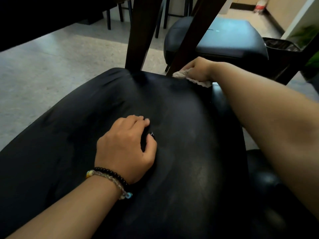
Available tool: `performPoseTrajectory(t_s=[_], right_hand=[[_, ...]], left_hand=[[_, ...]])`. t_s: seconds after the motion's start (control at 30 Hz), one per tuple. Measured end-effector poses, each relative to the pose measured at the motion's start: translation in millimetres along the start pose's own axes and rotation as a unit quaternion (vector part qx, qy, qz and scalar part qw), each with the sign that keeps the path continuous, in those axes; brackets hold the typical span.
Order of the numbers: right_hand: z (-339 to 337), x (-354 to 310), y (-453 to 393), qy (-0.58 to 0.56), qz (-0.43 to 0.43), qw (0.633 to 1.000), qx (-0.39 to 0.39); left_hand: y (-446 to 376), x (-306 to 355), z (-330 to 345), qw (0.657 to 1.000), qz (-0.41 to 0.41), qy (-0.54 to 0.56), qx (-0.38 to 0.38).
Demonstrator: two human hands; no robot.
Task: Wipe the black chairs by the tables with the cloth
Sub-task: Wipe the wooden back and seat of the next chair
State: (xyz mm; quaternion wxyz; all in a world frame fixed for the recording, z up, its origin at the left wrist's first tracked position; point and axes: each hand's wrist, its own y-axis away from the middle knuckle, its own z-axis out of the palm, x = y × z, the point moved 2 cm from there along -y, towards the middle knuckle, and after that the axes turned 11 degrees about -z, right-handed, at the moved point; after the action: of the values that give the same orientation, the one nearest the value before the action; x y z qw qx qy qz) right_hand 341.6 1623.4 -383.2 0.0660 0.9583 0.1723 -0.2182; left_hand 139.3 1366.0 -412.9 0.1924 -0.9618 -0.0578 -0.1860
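Observation:
A black padded chair seat (181, 121) fills most of the view. My right hand (198, 68) presses a pale beige cloth (193, 79) against the seat's far right edge, close to a dark wooden post of the chair back (186, 38). My left hand (127, 144) rests on the middle of the seat with fingers curled loosely and nothing in it; beaded bracelets circle that wrist. Dull smears show on the seat's right half.
A second black chair seat (229, 40) stands beyond, to the right. A bin with a black liner (281, 45) and a green plant (309, 35) sit at far right. Grey floor (51, 69) lies to the left, with dark chair and table legs (108, 18) farther back.

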Motion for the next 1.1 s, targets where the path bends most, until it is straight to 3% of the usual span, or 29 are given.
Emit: performPoseTrajectory(t_s=[0.1, 0.2, 0.3, 0.4, 0.63, 0.8, 1.0, 1.1], right_hand=[[-12, 25, 32, 0.023, 0.045, 0.998, 0.029], [-10, 20, 62, 0.056, 0.032, 0.993, 0.100], [10, -16, 105, 0.142, -0.078, 0.979, 0.121], [28, -31, 154, 0.136, -0.192, 0.962, 0.138], [17, -22, 107, 0.083, -0.047, 0.978, 0.184], [26, -42, 152, 0.081, -0.085, 0.977, 0.179], [64, -83, 257, 0.068, -0.262, 0.946, 0.176], [47, -58, 225, 0.040, -0.189, 0.955, 0.225]], left_hand=[[-1, 1, 1, 1.000, 0.002, 0.005, -0.002], [-1, 0, 1, 1.000, 0.002, -0.001, 0.000], [-1, -1, 1, 1.000, 0.001, 0.002, 0.008], [-1, -2, 3, 1.000, 0.005, -0.001, 0.010], [-1, -3, 5, 1.000, 0.007, 0.000, 0.014], [-2, -4, 5, 1.000, 0.008, -0.010, 0.008], [-3, -5, 6, 1.000, 0.015, -0.011, 0.010], [-3, -6, 5, 1.000, 0.018, -0.010, 0.002]])
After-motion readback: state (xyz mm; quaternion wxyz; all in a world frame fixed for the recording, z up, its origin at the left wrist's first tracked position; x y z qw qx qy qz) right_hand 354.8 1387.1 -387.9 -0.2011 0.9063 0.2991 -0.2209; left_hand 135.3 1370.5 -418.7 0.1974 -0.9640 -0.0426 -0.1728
